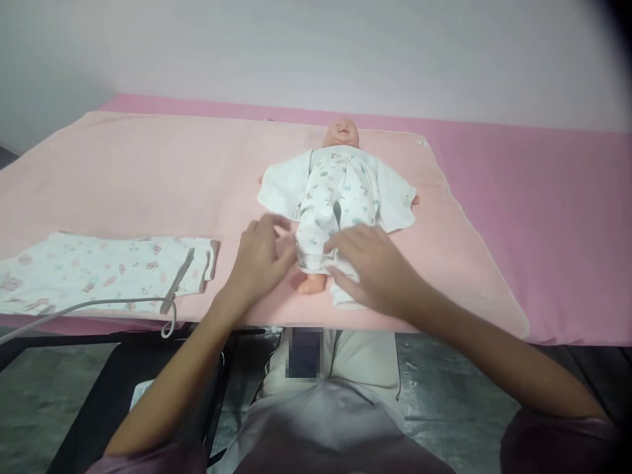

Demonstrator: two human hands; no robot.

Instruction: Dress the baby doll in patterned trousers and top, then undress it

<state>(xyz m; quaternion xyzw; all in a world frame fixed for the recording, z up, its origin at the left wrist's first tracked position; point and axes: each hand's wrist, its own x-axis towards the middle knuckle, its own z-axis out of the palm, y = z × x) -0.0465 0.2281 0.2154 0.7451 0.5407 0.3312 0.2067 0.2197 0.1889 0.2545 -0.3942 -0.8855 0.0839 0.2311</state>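
Observation:
A baby doll [340, 133] lies on its back on a peach mat [162, 171], its head away from me. White patterned trousers [320, 197] cover its legs, over a white top [286, 184] with wide sleeves. One bare foot [312, 284] pokes out of the trouser leg on the left; the other foot is hidden. My left hand [264, 253] is beside that leg's cuff, fingers apart and holding nothing. Over the lower part of the other leg is my right hand [365, 266], its fingers bent and spread near the cuffs; no cloth shows clearly gripped.
Folded patterned clothing [108, 266] with grey trim lies at the left, a pale cable [123, 301] across its front. A pink cover [543, 224] shows under the mat. Below the table edge stands a black chair [113, 395]. A pale wall rises behind.

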